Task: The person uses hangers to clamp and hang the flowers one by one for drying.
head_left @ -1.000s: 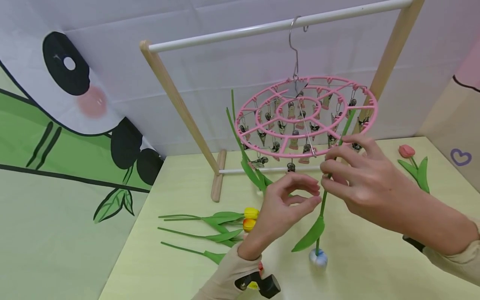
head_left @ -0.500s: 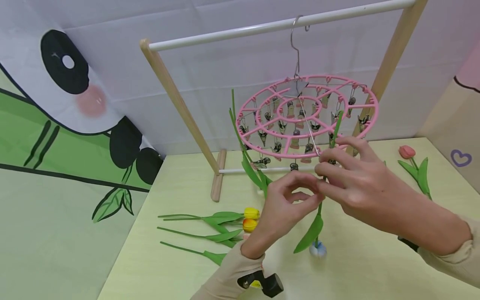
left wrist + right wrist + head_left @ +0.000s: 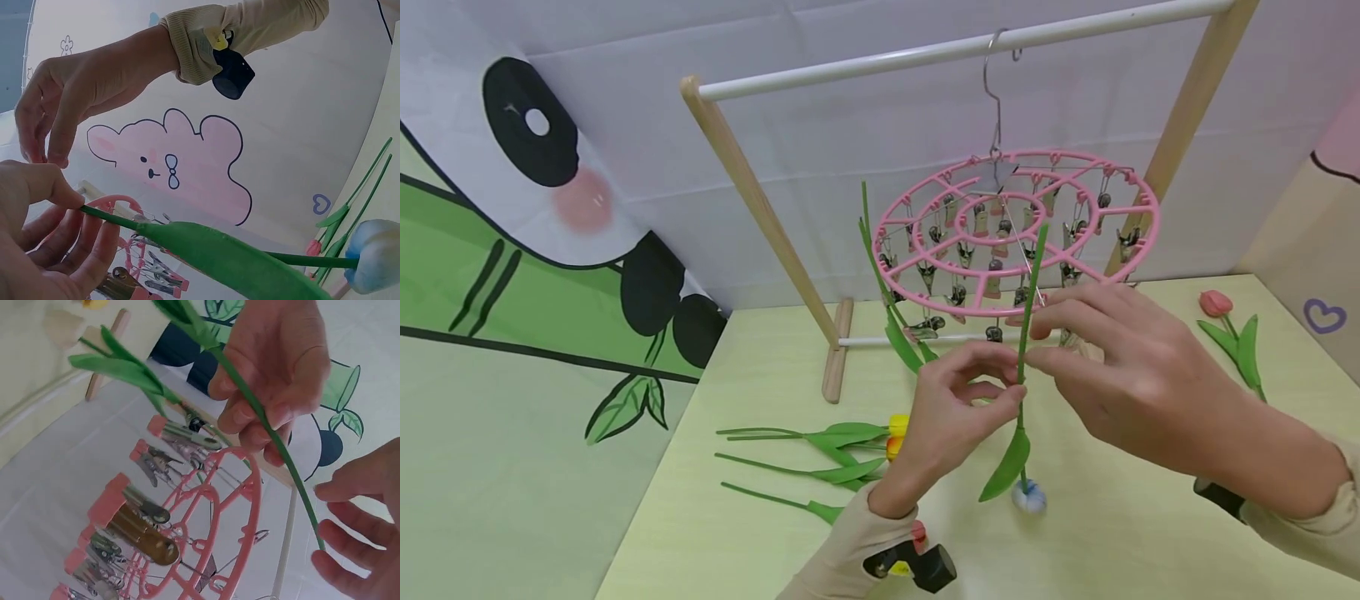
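An artificial blue-and-white tulip (image 3: 1028, 497) hangs bloom down, its green stem pointing up in front of the hanger. My left hand (image 3: 958, 412) pinches the stem between thumb and fingers, above the leaf. My right hand (image 3: 1120, 350) is at the upper stem, fingers loosely bent; in the right wrist view its fingertips lie right beside the stem (image 3: 281, 447), with a gap between thumb and fingers. Just behind is a round pink clip hanger (image 3: 981, 312) with several metal clips. One brownish clip (image 3: 147, 534) shows large in the right wrist view.
The hanger hooks over the white bar (image 3: 850, 72) of a wooden-legged rack. Another tulip's green leaves (image 3: 901, 343) hang at the hanger's left side. Several tulips, including a yellow one (image 3: 898, 425), lie at the left; a pink tulip (image 3: 1215, 303) lies at the right.
The tulip's stem has swung left and now stands nearly upright between my hands. My left hand has come to pinch it, while my right fingers have loosened from it.
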Demonstrator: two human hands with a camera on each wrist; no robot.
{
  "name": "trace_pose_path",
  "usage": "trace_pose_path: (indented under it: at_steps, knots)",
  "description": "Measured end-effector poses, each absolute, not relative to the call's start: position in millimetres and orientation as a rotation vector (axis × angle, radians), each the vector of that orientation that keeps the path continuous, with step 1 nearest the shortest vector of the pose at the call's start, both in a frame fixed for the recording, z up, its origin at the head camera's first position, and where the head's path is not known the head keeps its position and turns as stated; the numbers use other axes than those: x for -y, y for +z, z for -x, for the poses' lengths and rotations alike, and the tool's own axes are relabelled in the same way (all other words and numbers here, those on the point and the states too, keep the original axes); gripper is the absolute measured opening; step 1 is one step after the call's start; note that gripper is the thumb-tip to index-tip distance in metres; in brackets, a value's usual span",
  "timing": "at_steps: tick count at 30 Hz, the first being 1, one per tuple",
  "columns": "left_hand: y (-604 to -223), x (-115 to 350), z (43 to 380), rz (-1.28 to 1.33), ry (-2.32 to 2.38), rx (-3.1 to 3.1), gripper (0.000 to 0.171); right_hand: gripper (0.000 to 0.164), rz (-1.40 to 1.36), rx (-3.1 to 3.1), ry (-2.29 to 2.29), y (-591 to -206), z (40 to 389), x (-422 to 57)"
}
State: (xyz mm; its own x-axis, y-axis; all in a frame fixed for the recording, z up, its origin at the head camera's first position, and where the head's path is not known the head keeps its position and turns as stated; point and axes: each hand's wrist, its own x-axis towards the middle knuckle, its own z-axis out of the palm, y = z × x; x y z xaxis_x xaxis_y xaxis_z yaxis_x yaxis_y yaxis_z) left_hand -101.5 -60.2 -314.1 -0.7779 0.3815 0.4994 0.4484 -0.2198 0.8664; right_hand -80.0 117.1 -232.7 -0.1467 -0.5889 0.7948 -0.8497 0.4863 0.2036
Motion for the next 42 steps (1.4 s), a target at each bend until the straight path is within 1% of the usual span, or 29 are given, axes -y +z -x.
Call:
trace_pose_path:
  at_steps: [4, 10, 14, 15, 17, 19, 25, 31, 34, 38, 40, 42]
  knots:
    - [-313.9, 67.0, 102.5, 1.008, -2.189, 1.900, 0.027, 0.033, -1.137, 1.949, 0.383, -229.4, 75.4, -117.2]
    - [-314.7, 73.5, 104.7, 0.939, -2.171, 1.821, 0.025, 0.046, -1.027, 2.120, 0.413, -235.5, 72.7, -120.5]
    - [-313.6, 76.7, 105.6, 0.886, -2.154, 1.802, 0.025, 0.016, -0.979, 2.147, 0.492, -246.9, 75.0, -120.6]
    - [-313.3, 77.5, 105.9, 0.877, -2.151, 1.801, 0.025, 0.016, -0.971, 2.152, 0.517, -249.8, 75.8, -120.3]
    - [-312.4, 78.9, 106.5, 0.866, -2.143, 1.799, 0.024, 0.030, -0.948, 2.183, 0.570, -255.4, 76.8, -119.8]
    - [-311.4, 80.2, 106.9, 0.853, -2.145, 1.791, 0.024, 0.035, -0.913, 2.231, 0.624, -261.1, 77.9, -118.4]
    - [-309.9, 82.7, 107.3, 0.829, -2.173, 1.748, 0.024, 0.035, -0.778, 2.401, 0.792, -277.7, 85.4, -110.5]
    - [-310.0, 82.9, 108.5, 0.809, -2.193, 1.723, 0.024, 0.040, -0.650, 2.445, 0.993, -290.2, 101.2, -106.0]
    - [-310.3, 82.5, 109.8, 0.796, -2.196, 1.725, 0.023, 0.036, -0.632, 2.424, 1.112, -293.5, 108.3, -105.5]
    - [-310.5, 82.7, 111.6, 0.792, -2.197, 1.725, 0.023, 0.024, -0.624, 2.412, 1.312, -293.0, 113.1, -105.6]
    - [-310.8, 83.2, 112.6, 0.793, -2.196, 1.720, 0.024, 0.022, -0.596, 2.436, 1.403, -290.7, 113.7, -106.4]
    - [-311.0, 83.9, 113.8, 0.794, -2.194, 1.716, 0.024, 0.026, -0.559, 2.481, 1.455, -287.4, 113.7, -107.9]
